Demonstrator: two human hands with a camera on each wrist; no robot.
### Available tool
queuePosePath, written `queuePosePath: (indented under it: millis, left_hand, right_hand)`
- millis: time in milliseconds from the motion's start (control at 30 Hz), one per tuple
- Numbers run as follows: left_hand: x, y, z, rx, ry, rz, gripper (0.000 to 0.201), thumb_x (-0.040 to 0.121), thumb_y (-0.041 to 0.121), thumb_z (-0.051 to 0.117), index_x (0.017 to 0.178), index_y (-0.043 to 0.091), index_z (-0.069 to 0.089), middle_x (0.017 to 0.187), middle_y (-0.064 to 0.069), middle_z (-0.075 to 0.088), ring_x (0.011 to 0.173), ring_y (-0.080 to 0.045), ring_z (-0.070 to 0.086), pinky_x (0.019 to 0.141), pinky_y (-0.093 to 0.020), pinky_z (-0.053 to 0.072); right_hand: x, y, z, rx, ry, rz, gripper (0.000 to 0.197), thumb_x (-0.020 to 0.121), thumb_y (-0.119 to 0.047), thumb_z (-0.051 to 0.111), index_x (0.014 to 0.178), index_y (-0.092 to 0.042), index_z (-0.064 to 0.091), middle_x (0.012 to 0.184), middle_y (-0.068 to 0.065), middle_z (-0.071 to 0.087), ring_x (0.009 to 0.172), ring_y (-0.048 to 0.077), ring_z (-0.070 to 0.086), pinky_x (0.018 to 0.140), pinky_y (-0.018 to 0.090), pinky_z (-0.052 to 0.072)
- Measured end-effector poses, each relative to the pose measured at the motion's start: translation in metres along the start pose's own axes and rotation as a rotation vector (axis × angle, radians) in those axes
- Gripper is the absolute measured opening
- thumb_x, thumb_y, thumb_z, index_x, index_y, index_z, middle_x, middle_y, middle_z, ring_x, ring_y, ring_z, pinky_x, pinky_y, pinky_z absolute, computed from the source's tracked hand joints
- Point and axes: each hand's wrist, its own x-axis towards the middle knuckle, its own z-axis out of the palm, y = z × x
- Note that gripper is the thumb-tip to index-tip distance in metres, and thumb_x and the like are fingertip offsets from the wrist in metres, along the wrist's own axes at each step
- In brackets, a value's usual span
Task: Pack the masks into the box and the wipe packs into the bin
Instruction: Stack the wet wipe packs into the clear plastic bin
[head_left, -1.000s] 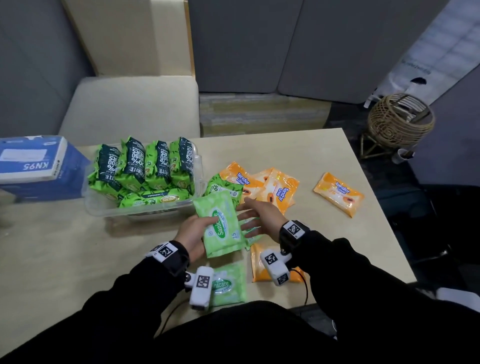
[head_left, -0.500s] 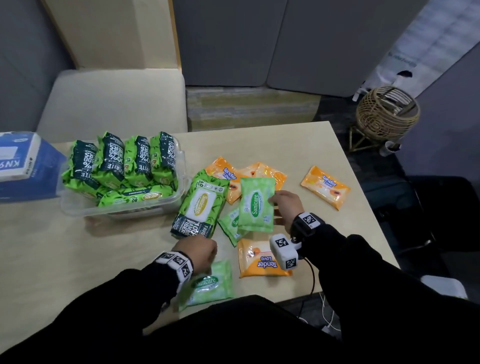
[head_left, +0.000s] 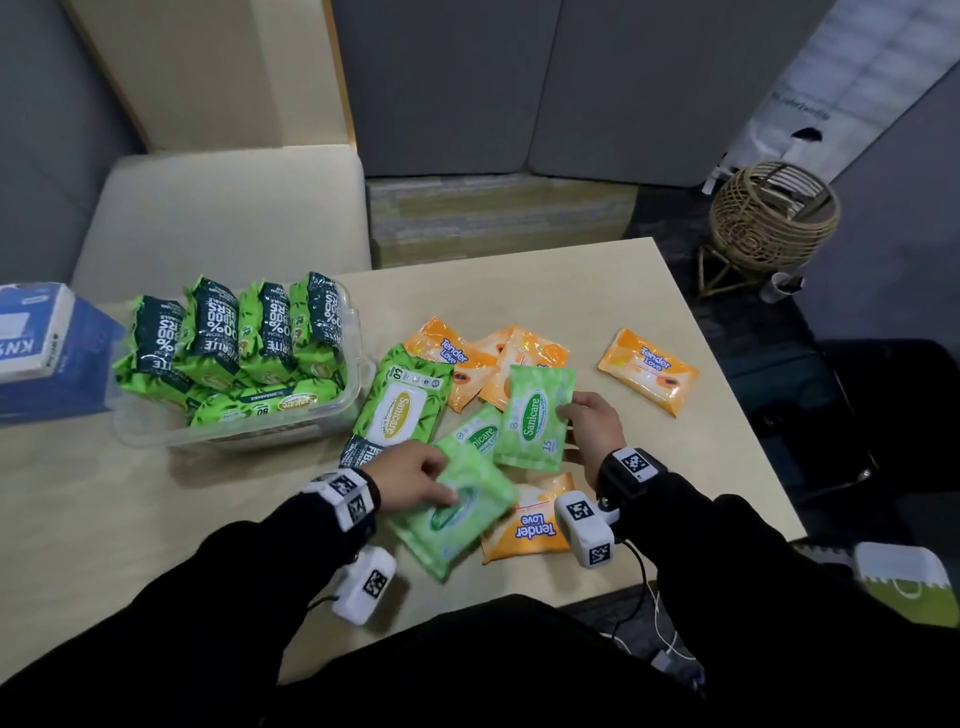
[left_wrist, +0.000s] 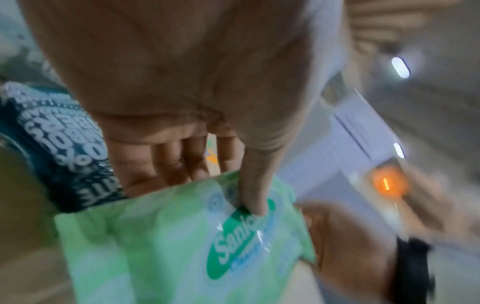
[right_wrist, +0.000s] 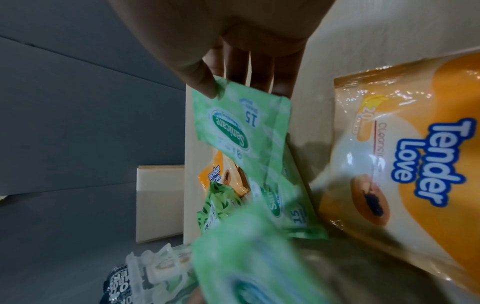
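My left hand (head_left: 423, 480) pinches a light green Sanicare wipe pack (head_left: 454, 512) (left_wrist: 182, 236), thumb on top and fingers beneath, raised just above the table's near edge. My right hand (head_left: 589, 423) pinches a second small Sanicare pack (head_left: 532, 418) (right_wrist: 239, 121) by its right edge, lifted over the pile. A third small green pack (head_left: 475, 434) and a large leaf-print Sanicare pack (head_left: 402, 402) lie between them. Orange Tender Love packs (head_left: 470, 364) lie behind, one (head_left: 530, 527) under my hands, one (head_left: 647, 371) apart at the right. The clear bin (head_left: 350, 410) holds several big green packs. The blue KN95 box (head_left: 44, 348) sits far left.
The beige table (head_left: 104, 519) ends close on the right and near sides. A cushioned seat (head_left: 223, 213) stands behind the bin. A wicker basket (head_left: 774, 218) sits on the floor beyond the table's right corner.
My left hand went down to the near edge, picked up the small green pack lying there and lifted it toward the pile. The right hand kept holding its pack.
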Motion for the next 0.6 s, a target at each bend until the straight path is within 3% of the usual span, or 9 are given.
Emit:
queuePosePath:
  millis: [33,100,133,233,300,433,600]
  left_hand:
    - [0.001,0.003,-0.008,-0.177,0.053,0.0,0.036,0.08,0.031,0.086,0.068,0.018,0.055,0.069,0.004,0.055,0.066,-0.017,0.052,0.065,-0.028,0.038]
    - [-0.001,0.012,-0.022,-0.508,0.121,0.004,0.013,0.084,0.017,0.083,0.091,0.017,0.072,0.094,-0.001,0.077,0.091,-0.023,0.072,0.085,-0.033,0.055]
    - [-0.001,0.017,-0.026,-0.635,0.148,-0.003,0.021,0.086,0.01,0.08,0.105,0.015,0.072,0.107,-0.009,0.078,0.101,-0.027,0.074,0.089,-0.037,0.057]
    - [0.001,0.024,-0.031,-0.93,0.272,-0.057,0.058,0.085,-0.005,0.077,0.13,0.025,0.055,0.115,-0.017,0.072,0.101,-0.034,0.073,0.07,-0.043,0.062]
    - [0.001,0.024,-0.031,-1.037,0.343,-0.064,0.07,0.081,-0.009,0.077,0.131,0.033,0.051,0.117,-0.015,0.069,0.097,-0.037,0.074,0.062,-0.043,0.062]
    - [0.003,0.019,-0.024,-1.11,0.411,-0.093,0.064,0.079,-0.01,0.079,0.126,0.026,0.055,0.122,-0.014,0.07,0.094,-0.034,0.076,0.066,-0.044,0.063]
    - [0.012,0.016,-0.017,-1.334,0.479,-0.179,0.047,0.096,0.017,0.071,0.139,0.017,0.052,0.123,-0.014,0.072,0.093,-0.036,0.077,0.072,-0.045,0.064]
  right_hand:
    - [-0.001,-0.002,-0.002,0.012,-0.011,-0.003,0.017,0.097,-0.003,0.054,0.109,-0.012,0.063,0.09,0.011,0.076,0.072,0.029,0.072,0.054,0.034,0.057]
    - [-0.005,-0.006,-0.006,0.023,-0.057,0.0,0.021,0.097,-0.003,0.057,0.112,-0.013,0.066,0.091,0.012,0.078,0.07,0.028,0.074,0.052,0.032,0.057]
    - [-0.007,-0.008,-0.007,0.026,-0.084,0.003,0.024,0.096,-0.002,0.057,0.114,-0.014,0.068,0.092,0.012,0.079,0.071,0.028,0.075,0.052,0.032,0.057]
    - [-0.013,-0.012,-0.007,0.038,-0.146,0.006,0.028,0.094,0.005,0.056,0.114,-0.011,0.068,0.092,0.013,0.08,0.071,0.029,0.076,0.051,0.033,0.058]
    - [-0.015,-0.014,-0.005,0.051,-0.167,0.01,0.031,0.092,0.008,0.053,0.115,-0.008,0.066,0.09,0.013,0.078,0.069,0.029,0.074,0.052,0.035,0.059]
    - [-0.02,-0.014,-0.001,0.081,-0.22,0.034,0.033,0.091,0.008,0.049,0.117,-0.006,0.064,0.096,0.015,0.078,0.075,0.032,0.076,0.061,0.042,0.062]
    - [-0.024,-0.013,0.005,0.119,-0.294,0.05,0.035,0.093,0.008,0.047,0.12,-0.007,0.063,0.106,0.017,0.079,0.089,0.037,0.077,0.075,0.053,0.064]
